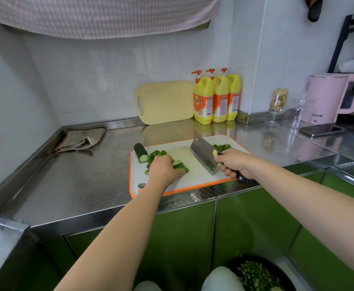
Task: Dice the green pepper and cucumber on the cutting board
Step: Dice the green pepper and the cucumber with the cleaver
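Note:
A white cutting board with an orange rim [192, 181] lies on the steel counter. My left hand [163, 169] rests on green pepper pieces [181, 165], its fingertips curled over them. More pepper strips [157, 153] lie just behind that hand. A cucumber half [140, 152] sits at the board's far left corner, cut end facing me. My right hand [234, 163] grips the black handle of a cleaver [204, 155], whose blade is lifted and tilted over the board's middle. A small pile of diced green pepper [222, 147] lies at the far right of the board.
A yellow cutting board [165, 101] leans on the back wall beside three yellow detergent bottles [216, 99]. A folded cloth [81, 140] lies at the far left. A pink kettle [329, 97], a phone [321, 130] and glassware stand to the right. A dark bowl of chopped greens [255, 274] sits below.

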